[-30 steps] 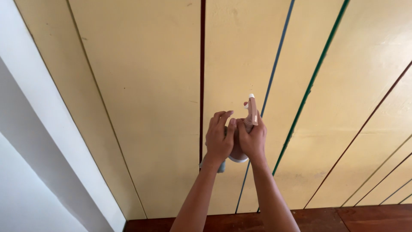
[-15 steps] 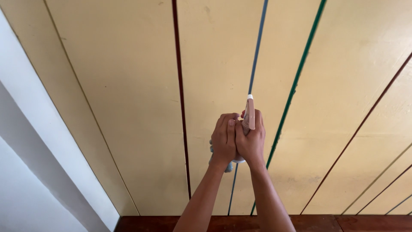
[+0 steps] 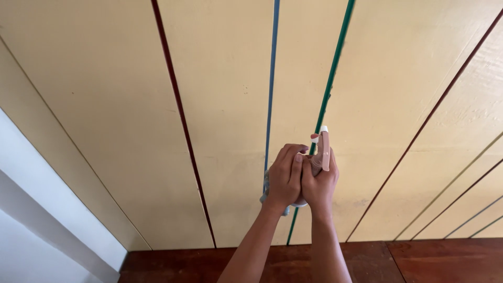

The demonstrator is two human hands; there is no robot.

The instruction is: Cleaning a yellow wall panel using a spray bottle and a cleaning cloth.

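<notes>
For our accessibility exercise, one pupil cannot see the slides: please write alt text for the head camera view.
Two bare hands, left hand and right hand, clasp together around a pale pink spray bottle with a white nozzle tip, held up before a yellow panelled surface. Dark red, blue and green lines run along the panels, and a reddish wooden strip lies below.

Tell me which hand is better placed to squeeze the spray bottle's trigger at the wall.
Right, probably. The right hand wraps the neck of the pink spray bottle, right under its trigger head. The left hand overlaps it from the side and also clutches a grey cloth, so it looks less free.
</notes>
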